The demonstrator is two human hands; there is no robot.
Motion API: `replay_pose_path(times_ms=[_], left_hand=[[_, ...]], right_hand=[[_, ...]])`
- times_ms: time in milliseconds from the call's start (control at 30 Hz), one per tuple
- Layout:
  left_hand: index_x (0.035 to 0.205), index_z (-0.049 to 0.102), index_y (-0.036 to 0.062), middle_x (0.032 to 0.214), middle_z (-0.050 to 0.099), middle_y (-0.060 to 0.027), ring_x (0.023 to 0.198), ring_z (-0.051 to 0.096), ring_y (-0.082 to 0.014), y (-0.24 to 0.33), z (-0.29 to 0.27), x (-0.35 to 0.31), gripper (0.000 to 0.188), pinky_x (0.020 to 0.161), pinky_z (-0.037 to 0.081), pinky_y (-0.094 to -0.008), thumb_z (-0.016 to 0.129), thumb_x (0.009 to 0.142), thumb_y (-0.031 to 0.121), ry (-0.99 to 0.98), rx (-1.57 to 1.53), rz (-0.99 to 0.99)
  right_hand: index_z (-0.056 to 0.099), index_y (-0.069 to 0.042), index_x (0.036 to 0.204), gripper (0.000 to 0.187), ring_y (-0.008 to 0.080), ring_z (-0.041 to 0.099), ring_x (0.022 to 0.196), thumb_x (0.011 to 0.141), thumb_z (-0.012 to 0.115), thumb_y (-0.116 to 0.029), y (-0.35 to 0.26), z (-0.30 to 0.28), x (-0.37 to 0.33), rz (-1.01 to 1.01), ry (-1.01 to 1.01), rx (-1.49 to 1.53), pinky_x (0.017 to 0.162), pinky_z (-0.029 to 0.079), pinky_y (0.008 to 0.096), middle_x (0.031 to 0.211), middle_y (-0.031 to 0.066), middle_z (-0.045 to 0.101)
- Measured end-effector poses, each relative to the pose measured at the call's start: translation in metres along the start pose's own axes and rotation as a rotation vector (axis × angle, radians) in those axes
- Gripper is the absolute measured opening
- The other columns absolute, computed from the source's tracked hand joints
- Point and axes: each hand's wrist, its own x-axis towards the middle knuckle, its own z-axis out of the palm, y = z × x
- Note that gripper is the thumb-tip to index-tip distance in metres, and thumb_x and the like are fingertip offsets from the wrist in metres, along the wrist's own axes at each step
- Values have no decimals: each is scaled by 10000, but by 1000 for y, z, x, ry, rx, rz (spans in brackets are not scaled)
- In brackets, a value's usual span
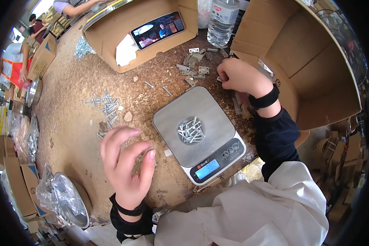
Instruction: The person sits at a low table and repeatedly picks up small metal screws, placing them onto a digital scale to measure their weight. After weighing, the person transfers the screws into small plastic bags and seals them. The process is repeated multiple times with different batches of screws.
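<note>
Fingers point(131, 152) of the left hand point(126, 170) curl apart, unclenched, beside a scale point(180, 107) with screws point(190, 130) in a round dish point(187, 142), while the right hand point(242, 76) bunches, its grip impossible to tell, between metal plates point(195, 65) and an open cardboard box point(322, 80).

Silvery screws point(190, 131) heaped atop the scale point(174, 110), metal plates point(203, 70) scattered beyond

A worn table point(71, 123) carries a scale point(212, 137), screws point(110, 108) and plates point(203, 70).
</note>
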Motion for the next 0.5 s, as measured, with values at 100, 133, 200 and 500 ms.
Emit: replay_pose_path(times_ms=[100, 133, 200, 500], left_hand=[[885, 678, 66, 1117, 610, -91, 1086, 552, -325, 0, 1, 1, 148, 946, 429, -437, 723, 746, 47, 5, -5, 15], [882, 678, 66, 1113, 611, -91, 1084, 553, -325, -1, 2, 1, 144, 943, 431, -434, 722, 746, 47, 11, -9, 18], [875, 678, 65, 1105, 613, -92, 1081, 555, -324, -1, 3, 1, 137, 938, 434, -430, 722, 747, 47, 24, -16, 24], [865, 677, 62, 1089, 617, -91, 1079, 561, -322, -5, 4, 2, 113, 934, 438, -434, 718, 761, 52, 22, -14, 34]], right_hand=[[538, -14, 698, 175, 332, 575, 769, 665, 701, -66, -7, -3, 0, 38, -13, -5, 653, 459, 418, 736, 148, 579], [537, -14, 701, 180, 331, 576, 761, 661, 704, -66, -9, -3, 1, 58, -23, -4, 649, 458, 417, 729, 147, 578], [536, -12, 704, 182, 330, 575, 737, 659, 704, -65, -11, -2, 4, 39, -19, -20, 639, 454, 412, 708, 140, 573], [548, -12, 707, 186, 303, 591, 686, 643, 718, -49, -1, 3, 13, -37, 17, 77, 606, 458, 386, 679, 132, 585]])
